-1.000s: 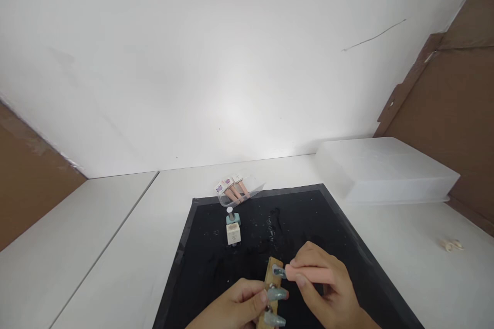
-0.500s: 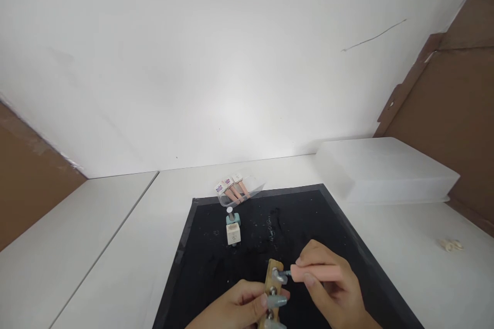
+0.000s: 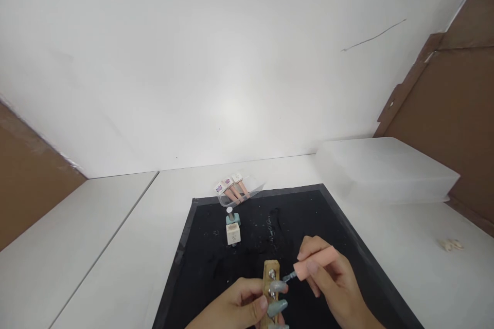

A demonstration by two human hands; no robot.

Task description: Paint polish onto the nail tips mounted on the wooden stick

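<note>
Head view: the pink-handled brush (image 3: 318, 262) sloped just beside a grey nail tip (image 3: 277, 286), near bottom centre.
Left fingers (image 3: 261, 303) pinched the wooden stand (image 3: 267, 273); right fingers (image 3: 322, 276) pinched the brush's handle, I judged its best hold: light, stiff, the bristles (image 3: 286, 278) probably slippery.

Left hand (image 3: 239, 308): low in the middle, pointing right, gripping.
Left thumb (image 3: 257, 309): on the near side, its nail showing.
Left pointer finger (image 3: 250, 285): bent, just above the thumb, with a gap between them.
Right hand (image 3: 334, 277): a bit higher, pinching like you hold a pencil.
Right thumb (image 3: 319, 272): pointing up and left.
Right pointer finger (image 3: 307, 247): curved over the top.
Right forearm (image 3: 366, 317): leaning up and left from the bottom edge.
Both hands: near, not touching.
</note>
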